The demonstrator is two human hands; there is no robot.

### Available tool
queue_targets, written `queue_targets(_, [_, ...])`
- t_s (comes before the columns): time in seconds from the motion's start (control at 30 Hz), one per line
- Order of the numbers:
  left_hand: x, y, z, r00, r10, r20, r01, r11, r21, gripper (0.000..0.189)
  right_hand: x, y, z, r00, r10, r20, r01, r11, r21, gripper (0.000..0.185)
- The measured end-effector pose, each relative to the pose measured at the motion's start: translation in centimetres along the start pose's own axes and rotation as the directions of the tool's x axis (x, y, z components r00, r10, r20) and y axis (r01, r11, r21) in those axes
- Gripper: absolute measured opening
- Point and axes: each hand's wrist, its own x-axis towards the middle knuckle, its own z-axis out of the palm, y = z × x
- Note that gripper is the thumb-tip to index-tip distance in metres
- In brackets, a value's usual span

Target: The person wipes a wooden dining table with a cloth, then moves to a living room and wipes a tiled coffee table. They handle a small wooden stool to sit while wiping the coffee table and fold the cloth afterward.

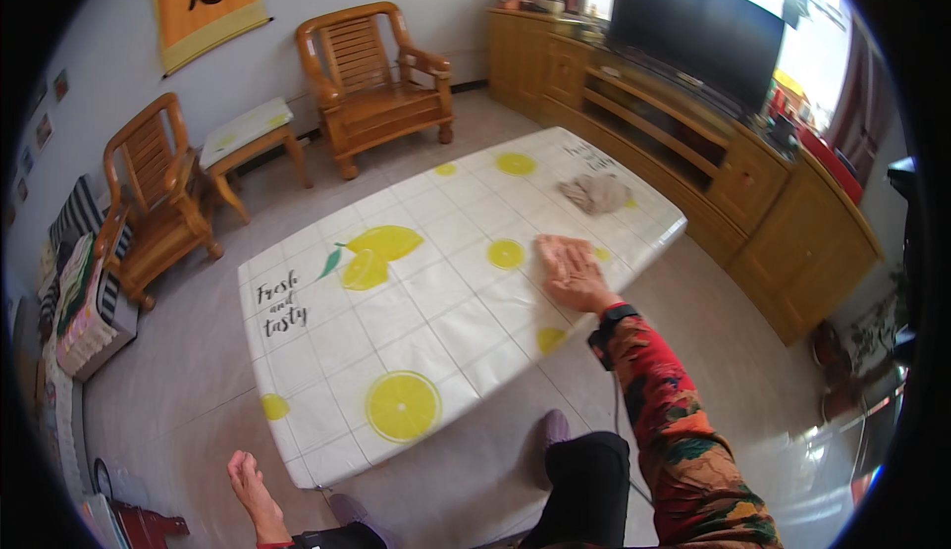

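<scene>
My right hand [573, 279] lies flat, palm down, on a pinkish cloth [553, 252] spread on the table. Under it is a table covered with a white checked tablecloth [446, 296] printed with lemons and lettering. Farther along, near the table's far right end, sits a crumpled grey-beige cloth [596, 194], apart from my hand. My left hand [255, 491] hangs off the table's near left corner, touching nothing; its fingers are slightly bent and no object shows in it.
Two wooden armchairs [383, 96] and a small covered side table [249, 130] stand beyond the table on the left. A wooden TV cabinet [750, 211] with a large television [695, 36] runs along the right. My legs and purple shoes [556, 430] are at the near edge.
</scene>
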Motion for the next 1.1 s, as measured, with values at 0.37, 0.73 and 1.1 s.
queue_targets(0.37, [0.3, 5.0, 4.9, 0.984, -0.017, -0.178, 0.041, 0.990, 0.135, 0.035, 18.0, 3.9, 3.3, 0.943, 0.135, 0.303, -0.046, 0.958, -0.283, 0.086])
queue_targets(0.73, [-3.1, 7.1, 3.5, 0.986, -0.035, -0.163, 0.056, 0.990, 0.127, 0.034, 30.1, -26.1, 5.5, 0.946, -0.229, 0.229, 0.199, 0.969, 0.145, 0.089])
queue_targets(1.1, [-4.6, 7.7, 0.3, 0.984, 0.004, -0.178, 0.010, 0.997, 0.077, 0.032, 19.3, -53.2, 5.2, 0.685, -0.689, 0.237, 0.629, 0.723, 0.286, 0.085])
